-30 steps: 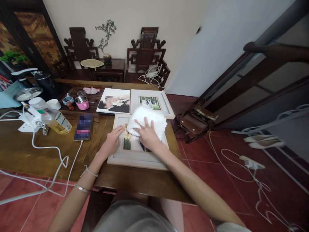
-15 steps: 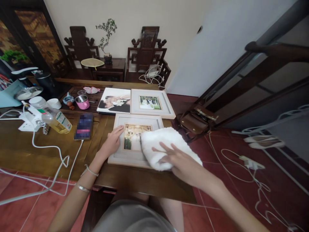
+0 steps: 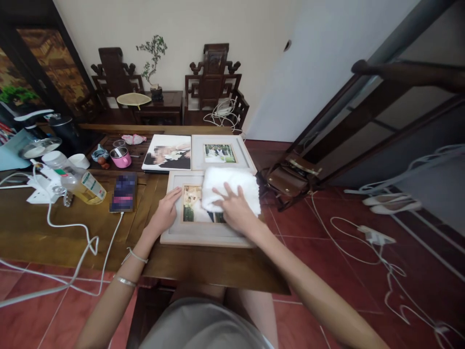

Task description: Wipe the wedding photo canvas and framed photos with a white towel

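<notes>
A pale framed photo [image 3: 174, 235] lies flat near the front edge of the wooden table [image 3: 54, 232]. My left hand [image 3: 165, 213] rests flat on the frame's left border, fingers stretched out. My right hand [image 3: 234, 208] presses a white towel [image 3: 228, 186] onto the frame's upper right part, fingers spread on the cloth. The towel covers the right side of the picture.
Behind it lie a second framed photo [image 3: 220, 152] and a frameless print [image 3: 167, 152]. To the left are a phone [image 3: 123, 193] on a cable, a bottle [image 3: 85, 186], a pink mug [image 3: 120, 157] and a power strip [image 3: 41, 186]. A brown bag [image 3: 286, 179] sits on the floor at the right.
My right hand and the towel went from the frame's top to its lower right edge, then back up onto the upper right part. The left hand stayed on the frame.
</notes>
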`<state>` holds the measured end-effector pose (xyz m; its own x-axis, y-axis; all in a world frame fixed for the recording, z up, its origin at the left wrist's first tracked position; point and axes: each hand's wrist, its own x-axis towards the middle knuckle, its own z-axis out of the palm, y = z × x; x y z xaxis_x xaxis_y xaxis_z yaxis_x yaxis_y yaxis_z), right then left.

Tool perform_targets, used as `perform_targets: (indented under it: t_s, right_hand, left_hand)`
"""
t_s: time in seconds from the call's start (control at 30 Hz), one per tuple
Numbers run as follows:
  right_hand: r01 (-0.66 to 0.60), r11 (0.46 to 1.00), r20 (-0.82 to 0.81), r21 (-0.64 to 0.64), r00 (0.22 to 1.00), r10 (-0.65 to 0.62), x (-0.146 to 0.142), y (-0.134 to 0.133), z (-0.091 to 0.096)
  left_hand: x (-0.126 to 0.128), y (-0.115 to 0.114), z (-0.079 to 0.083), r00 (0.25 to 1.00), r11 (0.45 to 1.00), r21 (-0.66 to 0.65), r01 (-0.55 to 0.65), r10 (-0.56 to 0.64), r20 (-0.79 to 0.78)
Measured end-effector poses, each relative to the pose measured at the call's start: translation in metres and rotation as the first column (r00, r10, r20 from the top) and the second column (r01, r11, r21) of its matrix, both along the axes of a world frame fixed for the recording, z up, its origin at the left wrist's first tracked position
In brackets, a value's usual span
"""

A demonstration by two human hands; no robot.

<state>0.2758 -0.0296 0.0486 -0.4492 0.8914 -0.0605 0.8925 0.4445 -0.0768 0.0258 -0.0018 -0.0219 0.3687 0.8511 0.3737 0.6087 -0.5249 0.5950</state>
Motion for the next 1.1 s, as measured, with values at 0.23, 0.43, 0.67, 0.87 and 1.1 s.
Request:
perform_targets:
  t_s: [0.23, 0.43, 0.67, 0.87, 1.1]
  right_hand:
    - [-0.223, 0.890, -0.113, -0.397, 0.974, 0.194, 0.006, -0.093, 0.045]
    - [-0.076, 0.951, -0.081, -0.300, 0.995, 0.054, 0.034, -0.046, 0.034]
    - [0.133, 0.989, -0.033, 0.067, 0.991, -0.131, -0.001, 0.029, -0.003]
    - [-0.205, 0.968, -0.066, -0.144, 0.978, 0.197, -0.043, -0.039, 0.015]
    - [-0.222, 0.916, -0.115, -0.333, 0.974, 0.194, 0.007, -0.078, 0.039]
  left_hand:
    - [0.001, 0.000, 0.000, 1.000, 1.000, -0.016, 0.005, -0.005, 0.012]
    - [0.000, -0.001, 0.002, 0.999, 0.998, -0.056, 0.025, -0.027, -0.035]
    - [-0.002, 0.000, -0.002, 0.999, 0.999, -0.022, 0.041, -0.041, 0.000]
    - [0.000, 0.000, -0.001, 1.000, 1.000, -0.005, 0.009, -0.009, 0.002]
    - [0.001, 0.003, -0.004, 1.000, 1.000, -0.007, -0.003, 0.003, -0.006]
